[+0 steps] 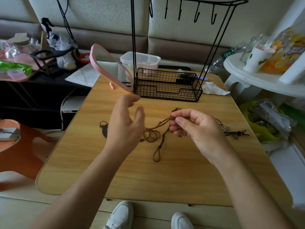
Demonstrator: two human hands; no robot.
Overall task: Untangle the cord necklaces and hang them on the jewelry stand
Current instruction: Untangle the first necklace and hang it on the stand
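A brown cord necklace (pixel 159 139) lies partly coiled on the wooden table (pixel 165 176), with one loop trailing toward me. My right hand (pixel 196 128) pinches the upper part of this cord between thumb and fingertips, lifting it a little. My left hand (pixel 125 123) hovers just left of it with relaxed, spread fingers, holding nothing. A dark necklace with a pendant (pixel 104 128) peeks out left of my left hand. Another dark cord necklace (pixel 236 132) lies right of my right hand. The black wire jewelry stand (pixel 168 86) with hooks (pixel 196 14) rises at the table's far side.
A pink-framed mirror (pixel 109 66) leans left of the stand. A clear plastic box (pixel 140 61) sits behind it, a crumpled tissue (pixel 214 89) to its right. A white side table (pixel 264 76) with a cup and snack bag stands at right. An orange stool (pixel 21 146) is at left.
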